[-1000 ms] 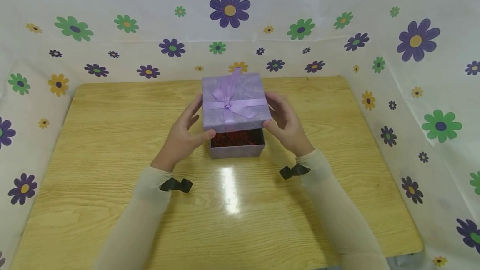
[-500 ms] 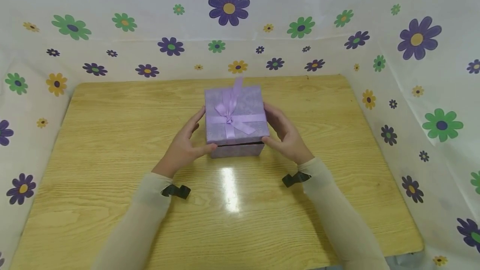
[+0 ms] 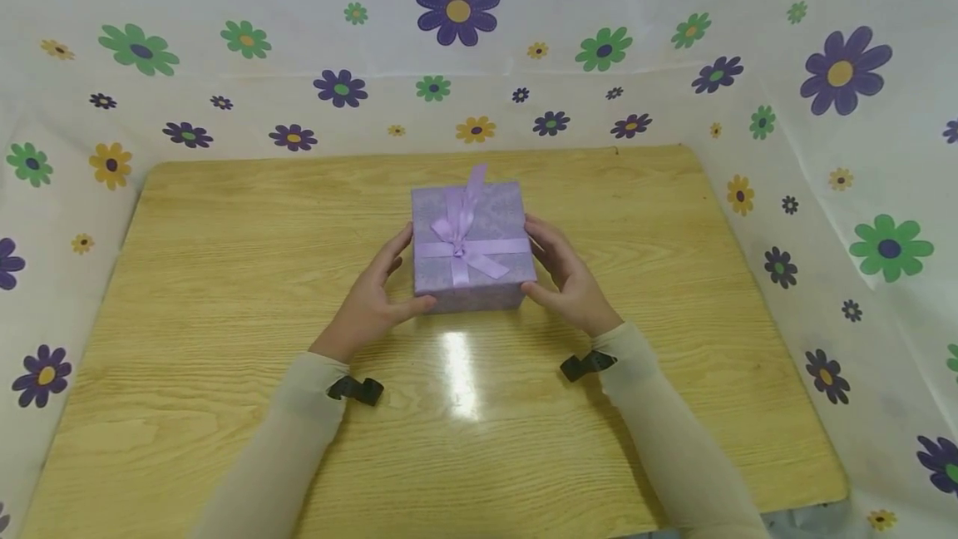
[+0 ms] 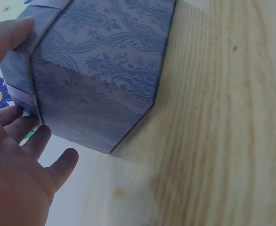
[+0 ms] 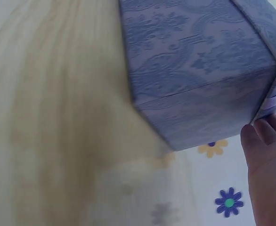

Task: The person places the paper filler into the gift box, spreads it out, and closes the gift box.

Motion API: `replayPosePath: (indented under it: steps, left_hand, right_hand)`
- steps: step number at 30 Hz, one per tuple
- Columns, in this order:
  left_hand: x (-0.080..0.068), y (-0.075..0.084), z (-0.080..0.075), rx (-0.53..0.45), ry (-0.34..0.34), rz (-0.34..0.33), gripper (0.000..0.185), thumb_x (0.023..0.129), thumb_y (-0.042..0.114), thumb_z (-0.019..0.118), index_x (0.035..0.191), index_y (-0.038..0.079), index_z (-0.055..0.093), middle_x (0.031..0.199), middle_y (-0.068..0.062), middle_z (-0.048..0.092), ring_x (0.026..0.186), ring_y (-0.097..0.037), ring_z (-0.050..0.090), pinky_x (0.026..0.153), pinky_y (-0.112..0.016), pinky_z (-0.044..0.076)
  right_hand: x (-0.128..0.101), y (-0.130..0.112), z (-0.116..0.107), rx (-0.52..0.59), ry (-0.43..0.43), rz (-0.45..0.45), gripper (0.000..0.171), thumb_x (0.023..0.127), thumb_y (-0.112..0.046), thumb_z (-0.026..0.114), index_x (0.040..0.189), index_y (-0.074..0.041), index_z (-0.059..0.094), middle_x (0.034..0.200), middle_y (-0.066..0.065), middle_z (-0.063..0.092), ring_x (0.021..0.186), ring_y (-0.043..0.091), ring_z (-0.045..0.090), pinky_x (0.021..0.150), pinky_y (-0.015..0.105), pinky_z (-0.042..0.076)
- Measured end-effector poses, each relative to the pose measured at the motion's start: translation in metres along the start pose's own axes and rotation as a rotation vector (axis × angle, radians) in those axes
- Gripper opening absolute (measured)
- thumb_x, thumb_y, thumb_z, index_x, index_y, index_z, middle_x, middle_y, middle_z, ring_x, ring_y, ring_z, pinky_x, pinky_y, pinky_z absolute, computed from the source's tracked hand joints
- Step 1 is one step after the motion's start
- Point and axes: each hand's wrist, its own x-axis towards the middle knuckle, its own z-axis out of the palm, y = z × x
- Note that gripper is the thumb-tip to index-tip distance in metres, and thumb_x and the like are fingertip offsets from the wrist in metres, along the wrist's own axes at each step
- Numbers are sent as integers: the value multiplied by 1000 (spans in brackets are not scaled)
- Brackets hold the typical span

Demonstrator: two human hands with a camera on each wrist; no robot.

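Note:
A lilac gift box (image 3: 471, 248) with a ribbon bow (image 3: 458, 235) stands at the middle of the wooden table (image 3: 224, 273), its lid seated on the base. My left hand (image 3: 397, 273) holds the lid's left side, with the thumb on the front corner. My right hand (image 3: 550, 269) holds the right side the same way. In the left wrist view the thumb of the left hand (image 4: 15, 165) touches the patterned box (image 4: 100, 70). In the right wrist view, fingertips of the right hand (image 5: 267, 160) meet the corner of the box (image 5: 199, 70).
White sheets printed with flowers (image 3: 456, 11) wall the table at the back and on both sides. Bare wood lies all around the box, and a glare spot (image 3: 460, 373) shines in front of it.
Both hands have lowered the lid onto the base. The red filling seen a second ago is now covered, and the dark gap under the lid has closed.

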Motion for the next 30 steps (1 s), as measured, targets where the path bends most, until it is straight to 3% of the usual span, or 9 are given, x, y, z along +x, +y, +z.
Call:
replayPosePath:
  steps: [9, 16, 24, 26, 30]
  left_hand:
    - [-6, -2, 0, 26, -39, -105, 102, 88, 40, 84, 164, 42, 17, 170, 11, 17, 155, -35, 25, 125, -56, 24]
    - [-7, -4, 1, 29, -59, -125, 103, 88, 41, 83, 164, 42, 14, 171, 9, 16, 155, -33, 24, 125, -53, 23]
    - [-4, -5, -8, 99, -67, -154, 103, 83, 53, 84, 161, 52, 16, 170, 14, 17, 154, -35, 24, 122, -63, 23]
    - [-2, -6, -14, 115, -84, -133, 104, 83, 52, 85, 163, 46, 18, 169, 16, 18, 156, -29, 21, 124, -60, 22]
    - [4, -7, -30, 128, -125, -92, 101, 88, 40, 84, 166, 31, 21, 170, 9, 19, 158, -24, 16, 126, -56, 18]
  right_hand:
    - [-10, 10, 3, 38, 5, 74, 75, 95, -2, 74, 156, 5, 31, 168, 16, 24, 156, 31, 22, 128, 41, 21]
    - [-11, 13, 3, 11, 19, 111, 77, 92, 8, 71, 156, 3, 30, 167, 15, 24, 156, 29, 24, 128, 42, 21]
    - [-3, 12, -15, -25, -55, 48, 71, 103, -33, 65, 155, 4, 33, 163, 23, 30, 153, 36, 28, 125, 54, 24]
    - [-1, 10, -21, -64, -33, 52, 63, 106, -27, 62, 153, 4, 36, 159, 27, 34, 150, 39, 34, 124, 55, 27]
    - [0, 6, -30, -193, 50, 101, 49, 103, -1, 60, 149, 5, 43, 151, 24, 45, 142, 37, 45, 120, 49, 36]
